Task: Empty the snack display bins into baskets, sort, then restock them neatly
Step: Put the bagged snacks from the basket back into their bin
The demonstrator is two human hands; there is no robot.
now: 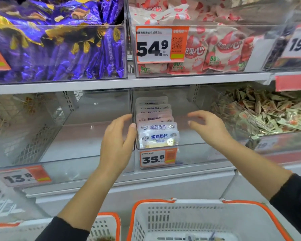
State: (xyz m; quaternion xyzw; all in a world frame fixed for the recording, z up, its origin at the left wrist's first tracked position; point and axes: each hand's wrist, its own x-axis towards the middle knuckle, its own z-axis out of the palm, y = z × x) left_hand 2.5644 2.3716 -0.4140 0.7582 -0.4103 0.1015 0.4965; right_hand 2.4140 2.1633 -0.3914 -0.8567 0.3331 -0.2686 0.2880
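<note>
Restock step: fish-slice packs (157, 129) filed upright, one row, L side of clear bin (189, 153). Left hand (117, 143) flat against the bin's L wall by the row; right hand (207, 126) loose-fingered, holding nothing. Next likely: more packs from basket (198, 220), start 2nd row.

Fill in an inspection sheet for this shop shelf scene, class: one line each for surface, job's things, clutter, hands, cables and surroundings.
Surface: grey shelf carrying clear bins in two tiers.
Job's things: row of white fish-slice packets standing upright along the left side of the middle bin; the rest of that bin is bare. Left bin holds nothing. White basket with orange rim below, a second basket left of it.
Clutter: nothing seen.
Hands: left hand open, thumb against the packet row; right hand open, holding nothing, over the bin's bare part.
Cables: nothing seen.
Surroundings: purple wrappers and pink-white packets above; small wrapped sweets at right; price tags 54.9 and 35.8.
</note>
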